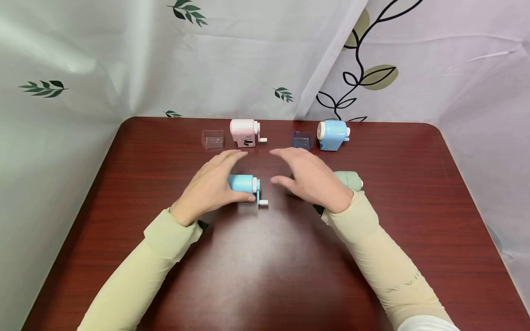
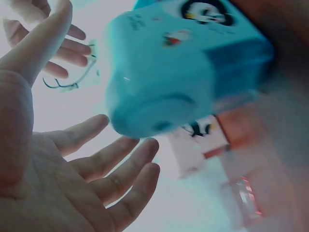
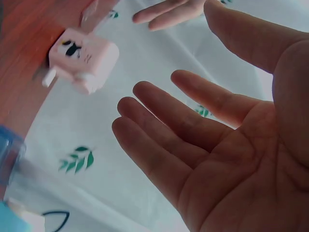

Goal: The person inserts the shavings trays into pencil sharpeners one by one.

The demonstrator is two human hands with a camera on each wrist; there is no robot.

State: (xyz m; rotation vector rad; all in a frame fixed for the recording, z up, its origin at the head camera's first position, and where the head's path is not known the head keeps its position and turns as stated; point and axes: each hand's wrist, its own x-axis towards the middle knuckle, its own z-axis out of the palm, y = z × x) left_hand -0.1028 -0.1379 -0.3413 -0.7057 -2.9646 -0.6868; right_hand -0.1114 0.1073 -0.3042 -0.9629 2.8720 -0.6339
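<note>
A turquoise pencil sharpener (image 1: 241, 183) with a white-knobbed crank stands mid-table, with a penguin print on its side in the left wrist view. My left hand (image 1: 213, 186) is beside it, fingers spread and thumb apart, overlapping part of it in the head view. In the left wrist view the fingertips (image 2: 152, 145) are just below the sharpener's round end, not curled round it. My right hand (image 1: 312, 177) hovers to the right with its fingers extended and nothing in the palm. Partly hidden behind that wrist is a green sharpener (image 1: 349, 180).
Along the table's back edge stand a pink sharpener (image 1: 243, 131) and a light blue sharpener (image 1: 332, 135). Left of each sits a small see-through drawer: a colourless one (image 1: 213, 139) and a dark blue one (image 1: 302, 140). White patterned cloth (image 1: 232, 59) hangs behind the brown table (image 1: 248, 285).
</note>
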